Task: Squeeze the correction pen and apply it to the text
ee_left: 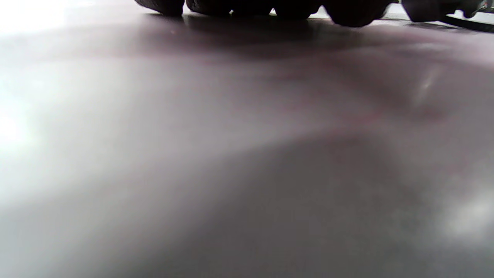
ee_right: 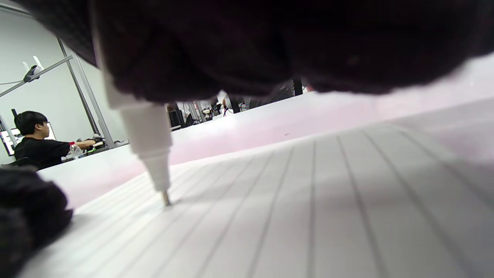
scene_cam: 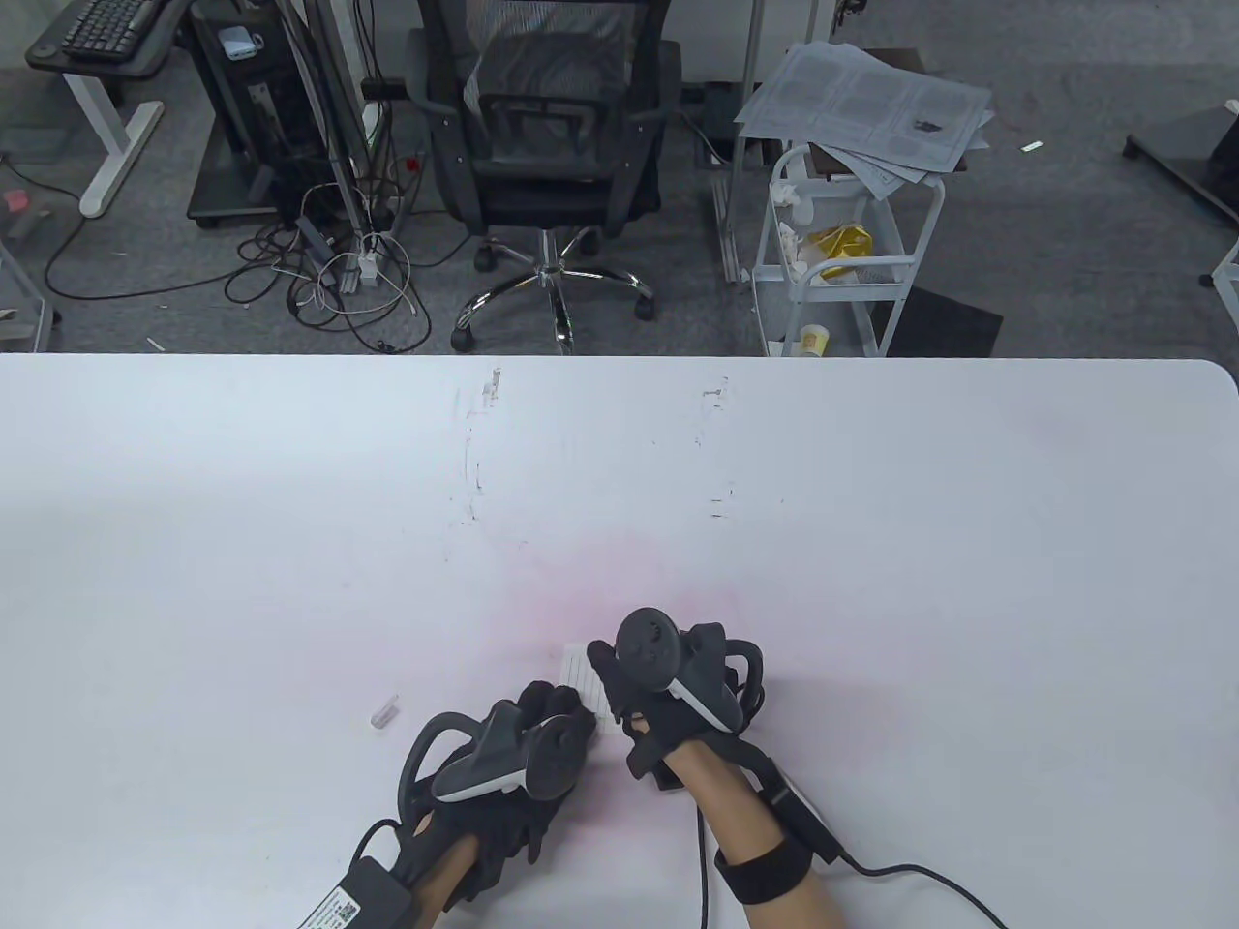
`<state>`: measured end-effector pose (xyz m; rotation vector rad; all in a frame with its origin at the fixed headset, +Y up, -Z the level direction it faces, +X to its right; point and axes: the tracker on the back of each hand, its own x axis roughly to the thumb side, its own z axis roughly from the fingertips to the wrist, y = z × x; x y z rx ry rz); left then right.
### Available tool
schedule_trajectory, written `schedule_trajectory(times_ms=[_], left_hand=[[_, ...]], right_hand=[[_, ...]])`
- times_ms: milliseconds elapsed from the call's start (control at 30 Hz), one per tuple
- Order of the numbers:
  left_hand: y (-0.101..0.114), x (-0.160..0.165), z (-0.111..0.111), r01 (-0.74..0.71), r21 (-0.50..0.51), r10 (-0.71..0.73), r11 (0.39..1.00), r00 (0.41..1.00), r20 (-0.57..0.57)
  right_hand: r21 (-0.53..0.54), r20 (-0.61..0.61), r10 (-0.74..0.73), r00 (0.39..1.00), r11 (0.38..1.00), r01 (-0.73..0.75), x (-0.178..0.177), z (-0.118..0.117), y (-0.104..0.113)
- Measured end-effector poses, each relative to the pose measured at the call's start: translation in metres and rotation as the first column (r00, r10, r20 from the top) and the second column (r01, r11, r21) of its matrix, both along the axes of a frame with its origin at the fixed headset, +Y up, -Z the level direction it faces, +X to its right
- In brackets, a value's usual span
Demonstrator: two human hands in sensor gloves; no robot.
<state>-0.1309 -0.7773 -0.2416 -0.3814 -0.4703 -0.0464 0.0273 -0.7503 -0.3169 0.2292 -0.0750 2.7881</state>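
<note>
A small lined paper [scene_cam: 584, 677] lies on the white table [scene_cam: 619, 503], mostly hidden by both hands. My right hand [scene_cam: 668, 682] grips a white correction pen [ee_right: 148, 139]. Its metal tip [ee_right: 166, 199] touches the lined paper [ee_right: 308, 200] in the right wrist view. No text shows near the tip. My left hand [scene_cam: 537, 735] rests flat on the table at the paper's left edge. Its fingertips [ee_left: 347, 11] press down at the top of the left wrist view; a dark glove [ee_right: 27, 208] shows at the right wrist view's left edge.
A small clear pen cap [scene_cam: 384, 713] lies on the table left of my left hand. Beyond the far table edge stand an office chair [scene_cam: 547, 145] and a white cart [scene_cam: 842, 252] with papers.
</note>
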Motion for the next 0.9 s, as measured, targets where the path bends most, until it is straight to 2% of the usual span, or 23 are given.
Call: schedule_trajectory(times_ms=[167,300,433,567,700,900], left_hand=[[-0.0002,0.0002,0.0003,0.001,-0.001,-0.001,1.000,1.000,-0.002],[-0.0003,0.0003,0.0003,0.002,-0.001,-0.002,1.000,1.000,-0.002],[-0.0004,0.0005,0.0005,0.002,-0.002,-0.002,1.000,1.000,-0.003],[-0.0004,0.0005,0.0004,0.001,-0.002,-0.001,1.000,1.000,-0.003],[-0.0005,0.0005,0.0005,0.001,-0.002,-0.001,1.000,1.000,-0.003],[-0.0005,0.0006,0.0004,0.002,-0.002,-0.002,1.000,1.000,-0.003]], right_hand=[[0.030,0.025,-0.009,1.000,0.999,0.008,0.0014,0.0009,-0.0005],[-0.001,0.004,-0.004,1.000,1.000,0.004,0.0005,-0.0003,-0.0001],[0.037,0.036,-0.006,0.999,0.999,0.005,0.0021,0.0004,-0.0001],[-0.006,0.006,-0.007,1.000,1.000,0.007,0.0021,-0.0014,-0.0002],[0.027,0.031,-0.017,0.999,0.999,0.016,0.0034,-0.0005,-0.0007],[0.011,0.010,-0.020,1.000,1.000,0.020,0.0031,-0.0009,-0.0014]])
